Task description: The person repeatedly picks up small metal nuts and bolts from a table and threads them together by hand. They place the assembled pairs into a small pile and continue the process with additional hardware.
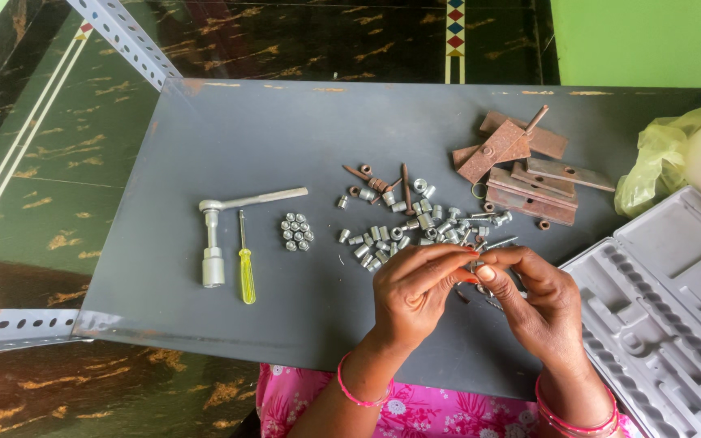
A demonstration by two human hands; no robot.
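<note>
Both hands, left hand (415, 290) and right hand (533, 302), pinch one small metal fastener (475, 264) between fingertips above the desk (229, 146) near its front edge, beside the loose hardware pile (415, 223).

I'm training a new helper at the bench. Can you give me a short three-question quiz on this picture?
1. True or false: the yellow-handled screwdriver lies beside the silver socket wrench.
2. What do the left hand and right hand pinch between their fingertips?
3. The rusty brown metal plates lie: A) on the grey metal sheet, B) in the grey plastic tool case.

Key: 1 true. 2 A small metal piece, too small to identify. 3 A.
</note>
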